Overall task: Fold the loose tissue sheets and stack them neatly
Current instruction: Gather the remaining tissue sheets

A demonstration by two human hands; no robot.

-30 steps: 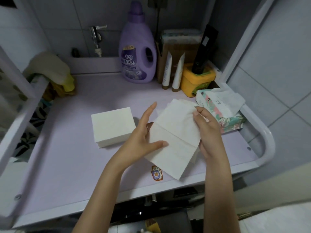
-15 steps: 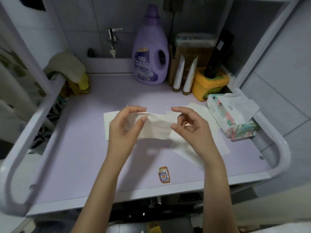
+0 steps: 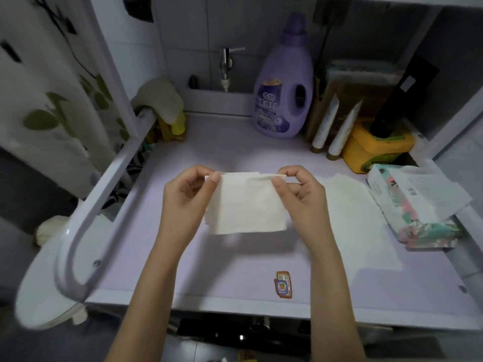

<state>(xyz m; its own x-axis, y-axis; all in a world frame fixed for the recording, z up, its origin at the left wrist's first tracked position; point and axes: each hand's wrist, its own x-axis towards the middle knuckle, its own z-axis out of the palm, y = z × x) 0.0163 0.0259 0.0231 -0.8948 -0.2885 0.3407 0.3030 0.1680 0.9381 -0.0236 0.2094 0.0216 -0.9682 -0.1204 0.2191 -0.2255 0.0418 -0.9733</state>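
We pinch the folded tissue (image 3: 247,205) by its top corners, left hand (image 3: 183,202) at nine o'clock, right hand (image 3: 300,197) at three.

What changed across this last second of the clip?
The tissue sheet, open a second ago, is now folded in half. The left hand, then flat against it, now pinches one top corner; the right hand pinches the other. Loose sheets, tissue pack and fabric softener bottle stayed put.

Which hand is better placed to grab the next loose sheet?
Right, probably. The loose sheets lie flat beside the right hand; the left hand is across the folded tissue that both hands pinch by its top corners.
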